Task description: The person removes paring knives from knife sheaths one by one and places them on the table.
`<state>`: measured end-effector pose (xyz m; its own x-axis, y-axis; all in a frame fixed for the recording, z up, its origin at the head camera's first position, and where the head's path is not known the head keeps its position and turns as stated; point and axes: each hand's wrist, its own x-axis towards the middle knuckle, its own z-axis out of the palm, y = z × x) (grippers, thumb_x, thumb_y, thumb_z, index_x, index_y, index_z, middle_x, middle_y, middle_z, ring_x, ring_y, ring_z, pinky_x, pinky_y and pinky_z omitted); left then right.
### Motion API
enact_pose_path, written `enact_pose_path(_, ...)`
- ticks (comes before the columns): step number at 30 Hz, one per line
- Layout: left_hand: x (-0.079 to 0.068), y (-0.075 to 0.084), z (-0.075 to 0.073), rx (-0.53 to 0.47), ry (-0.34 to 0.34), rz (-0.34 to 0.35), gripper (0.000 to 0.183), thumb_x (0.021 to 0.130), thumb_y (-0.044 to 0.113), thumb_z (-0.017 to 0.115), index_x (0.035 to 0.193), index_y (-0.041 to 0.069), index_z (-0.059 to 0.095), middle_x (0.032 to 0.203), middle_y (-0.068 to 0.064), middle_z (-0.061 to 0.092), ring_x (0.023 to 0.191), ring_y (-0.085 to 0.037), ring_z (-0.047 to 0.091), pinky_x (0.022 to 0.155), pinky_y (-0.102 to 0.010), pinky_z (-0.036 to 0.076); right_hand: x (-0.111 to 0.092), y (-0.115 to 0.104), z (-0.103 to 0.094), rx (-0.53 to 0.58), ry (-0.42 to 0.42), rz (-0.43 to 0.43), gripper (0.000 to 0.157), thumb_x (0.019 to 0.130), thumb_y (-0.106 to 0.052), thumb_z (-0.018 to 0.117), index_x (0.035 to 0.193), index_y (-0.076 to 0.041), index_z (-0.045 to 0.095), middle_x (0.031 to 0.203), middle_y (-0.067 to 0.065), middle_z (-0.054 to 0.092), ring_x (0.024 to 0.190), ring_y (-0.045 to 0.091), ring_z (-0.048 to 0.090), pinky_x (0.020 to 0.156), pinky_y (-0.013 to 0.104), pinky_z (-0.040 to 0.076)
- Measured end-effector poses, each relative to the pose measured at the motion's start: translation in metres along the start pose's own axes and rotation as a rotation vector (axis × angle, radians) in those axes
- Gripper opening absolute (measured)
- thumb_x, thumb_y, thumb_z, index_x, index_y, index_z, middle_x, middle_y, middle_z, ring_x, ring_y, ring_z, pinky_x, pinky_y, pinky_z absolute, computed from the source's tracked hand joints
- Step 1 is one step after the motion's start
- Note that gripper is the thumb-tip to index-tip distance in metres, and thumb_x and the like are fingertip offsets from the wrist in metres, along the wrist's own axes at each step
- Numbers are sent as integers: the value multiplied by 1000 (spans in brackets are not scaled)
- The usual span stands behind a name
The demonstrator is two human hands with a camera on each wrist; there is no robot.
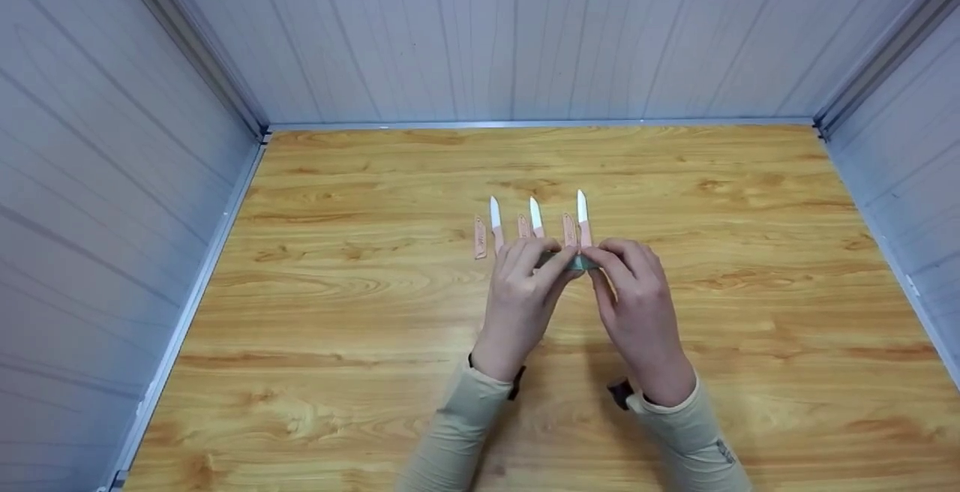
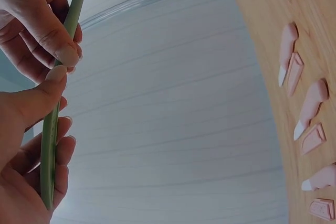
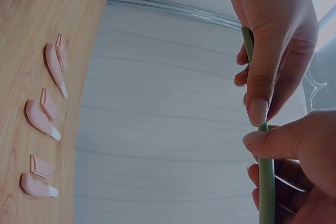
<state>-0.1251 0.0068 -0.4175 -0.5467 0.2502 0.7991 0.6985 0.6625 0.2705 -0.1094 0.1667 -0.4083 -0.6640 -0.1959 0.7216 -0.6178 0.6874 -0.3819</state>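
My left hand [image 1: 519, 282] and right hand [image 1: 639, 289] meet above the table, their thumb tips close together. Between them they hold a slim green knife [image 2: 48, 156], seen edge-on, which looks sheathed. The left hand pinches one half and the right hand the other, near its middle; fingers hide much of it. Beyond the hands lie three pink-handled knives with white blades: a left one [image 1: 495, 214], a middle one [image 1: 535, 211] and a right one [image 1: 582, 207]. To the left of each lies a pink sheath, such as the leftmost sheath [image 1: 480, 238].
The wood-grain table [image 1: 337, 342] carries the row of knives and sheaths near its middle. Pale panel walls stand at the back [image 1: 480, 34], at the left [image 1: 97, 177] and at the right [image 1: 907, 147].
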Motion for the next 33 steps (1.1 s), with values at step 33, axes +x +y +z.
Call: enact_pose_path(33, 0, 1, -6, -43, -44, -11, 21, 88, 22, 69, 105, 9, 74, 99, -2, 61, 93, -19, 54, 85, -34, 42, 0, -1, -6, 24, -27, -6, 21, 84, 8, 68, 104, 2, 70, 101, 11, 60, 93, 25, 56, 85, 37, 44)
